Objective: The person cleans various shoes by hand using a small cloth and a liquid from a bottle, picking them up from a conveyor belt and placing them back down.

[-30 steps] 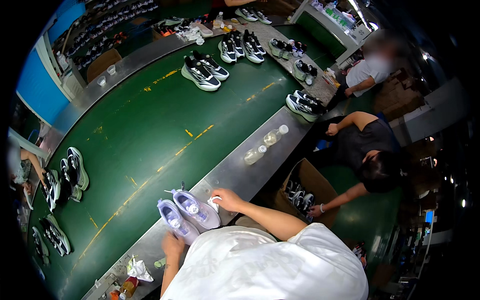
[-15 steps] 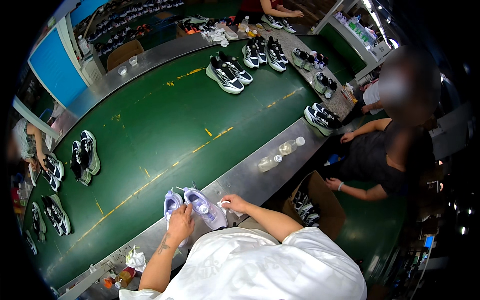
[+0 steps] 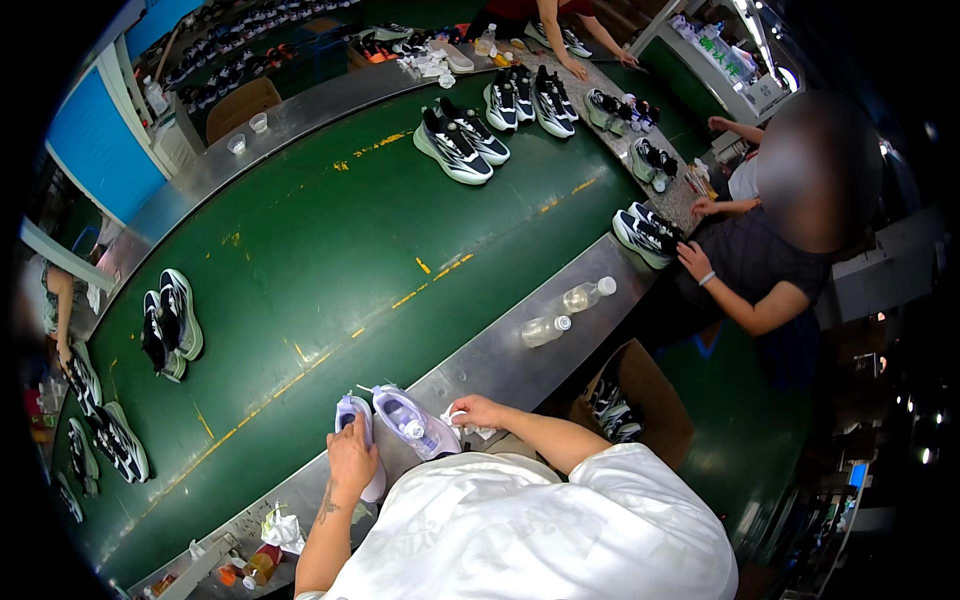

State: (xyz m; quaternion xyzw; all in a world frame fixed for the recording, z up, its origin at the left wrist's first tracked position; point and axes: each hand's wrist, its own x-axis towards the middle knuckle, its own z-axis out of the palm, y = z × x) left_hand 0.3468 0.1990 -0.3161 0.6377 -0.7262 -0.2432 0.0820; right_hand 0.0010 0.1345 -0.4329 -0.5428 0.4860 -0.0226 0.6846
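Note:
A pair of pale lavender sneakers stands side by side on the metal edge in front of me. My left hand (image 3: 352,460) lies over the left sneaker (image 3: 350,406), its fingers gripping around the shoe's opening and hiding much of it. To the right, the other sneaker (image 3: 409,420) sits untouched by that hand, a white round piece showing inside it. My right hand (image 3: 479,412) pinches a crumpled white cloth (image 3: 451,419) close against this second sneaker's side; whether the cloth touches the shoe I cannot tell.
Dark-and-white sneakers (image 3: 461,142) stand in pairs on the green conveyor belt (image 3: 300,270). Two clear bottles (image 3: 545,330) lie on the metal edge, right. A carton (image 3: 655,410) of shoes is below. Crumpled tissue (image 3: 283,528) is at left. A co-worker (image 3: 745,270) touches shoes.
My left hand has shifted from between the two sneakers onto the left one. At right, the co-worker's hand has reached the dark sneakers; at far left, another person's hand has moved shoes nearer.

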